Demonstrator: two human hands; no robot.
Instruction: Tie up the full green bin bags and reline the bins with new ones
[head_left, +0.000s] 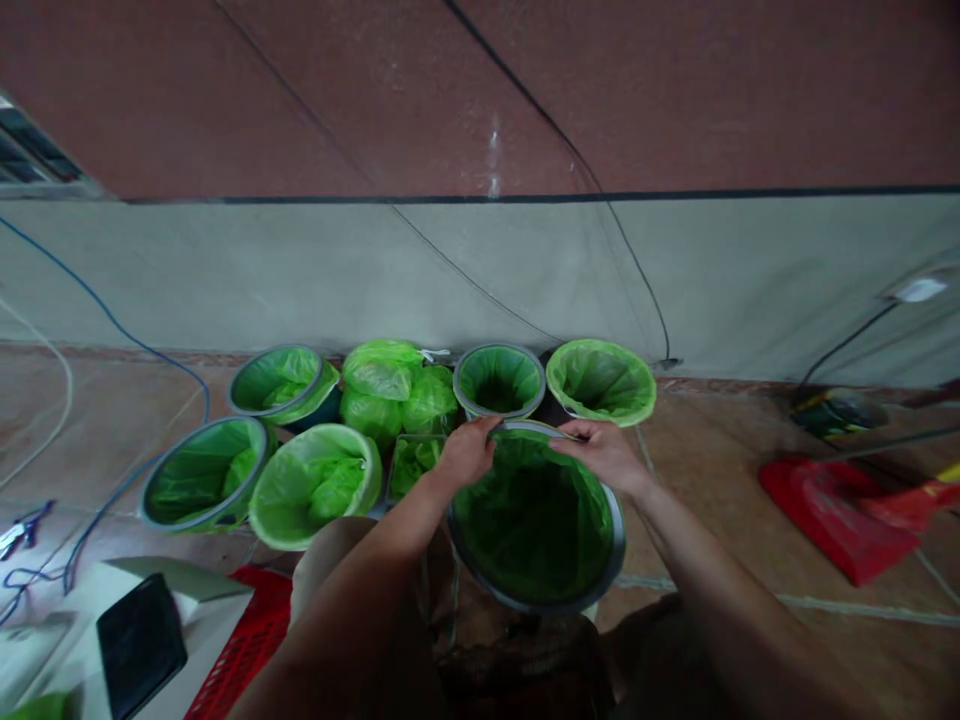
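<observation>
A round trash can (616,560) with a grey rim stands between my knees, lined with a green plastic bag (536,520). My left hand (472,452) is closed on the far edge of its rim, left of the middle. A little to the right, my right hand (600,447) pinches the same far edge, thumb over the rim. Both hands touch the rim, where the liner folds over. Just behind stand two more lined cans, one with a grey rim (499,380) and one with its bag folded over the outside (601,382).
Several lined cans (315,485) and full green bags (382,385) stand left along the wall. A red dustpan (832,510) lies at right. At lower left are a red basket (244,640) and a phone (141,645). Cables hang down the wall.
</observation>
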